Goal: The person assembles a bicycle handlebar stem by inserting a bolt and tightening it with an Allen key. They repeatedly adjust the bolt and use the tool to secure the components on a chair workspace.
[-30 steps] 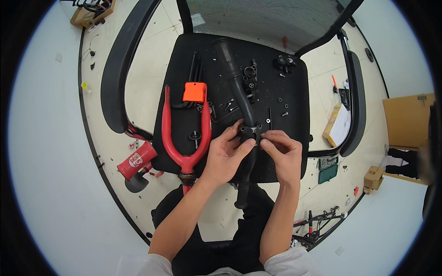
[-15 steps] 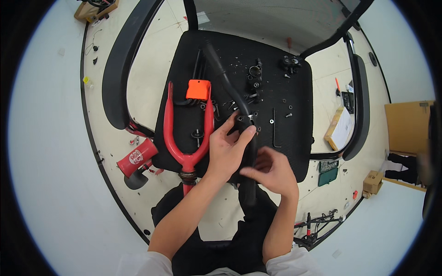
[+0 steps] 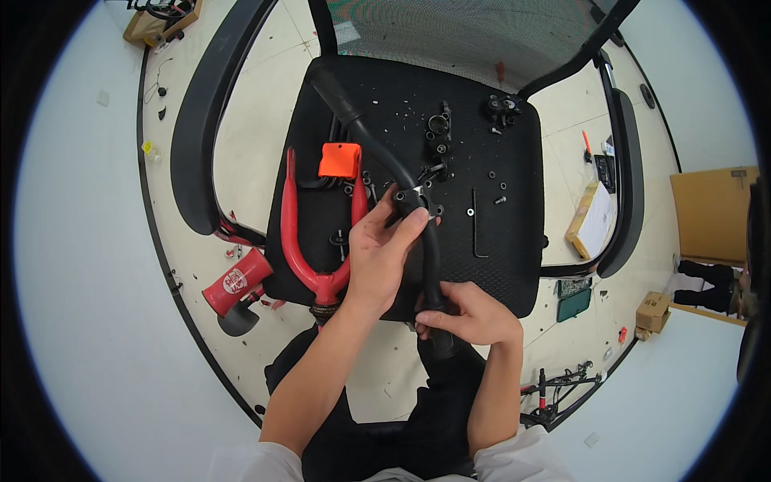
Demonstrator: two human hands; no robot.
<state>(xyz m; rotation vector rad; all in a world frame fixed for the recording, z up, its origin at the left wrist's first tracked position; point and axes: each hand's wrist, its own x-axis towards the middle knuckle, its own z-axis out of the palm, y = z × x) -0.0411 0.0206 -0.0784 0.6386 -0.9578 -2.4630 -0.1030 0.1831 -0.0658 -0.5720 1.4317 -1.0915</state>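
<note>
A black bicycle handlebar (image 3: 385, 155) with a grip on each end lies slantwise over the chair seat, its near end above my lap. At its middle sits a small black clamp (image 3: 409, 201) with bolt holes, around the bar. My left hand (image 3: 379, 253) is closed on this clamp, thumb on top. Near the lower grip, my right hand (image 3: 472, 313) has its fingers wrapped round the bar. A red bicycle fork (image 3: 291, 229) rests left of my left hand, and an orange hex key holder (image 3: 340, 161) lies between its prongs.
On the black seat (image 3: 506, 265) lie an L-shaped hex key (image 3: 475, 229), several nuts and bolts, a black clamp part (image 3: 439, 128) and another black part (image 3: 502, 110). Armrests (image 3: 201, 145) flank the seat. A red cylinder (image 3: 234, 283) is at left, cardboard boxes (image 3: 653, 312) at right.
The handlebar's far end has swung left, and the clamp has moved slightly left with my left hand. My right hand has lowered and closed round the bar near its lower grip.
</note>
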